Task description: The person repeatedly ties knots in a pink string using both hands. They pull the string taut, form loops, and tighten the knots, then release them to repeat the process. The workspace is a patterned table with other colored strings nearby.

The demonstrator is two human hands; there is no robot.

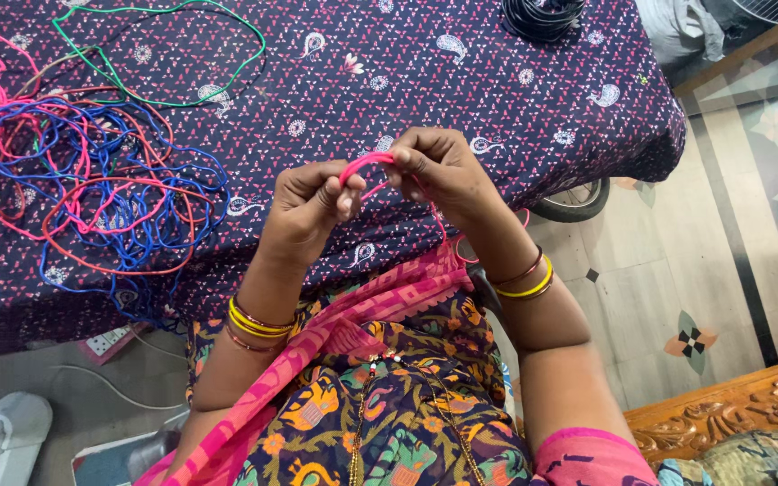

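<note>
My left hand (308, 205) and my right hand (438, 169) are raised side by side over the near edge of a table, both pinching one pink cord (364, 162). The cord arches in a short bend between my fingertips. Its loose end trails down past my right wrist toward my lap. Each wrist carries yellow and red bangles.
A dark purple patterned cloth (461, 81) covers the table. A tangle of blue, pink and orange cords (92, 180) lies at its left, with a green cord loop (159, 54) behind. A black coil (542, 16) sits at the far edge. A carved wooden seat (731, 405) is lower right.
</note>
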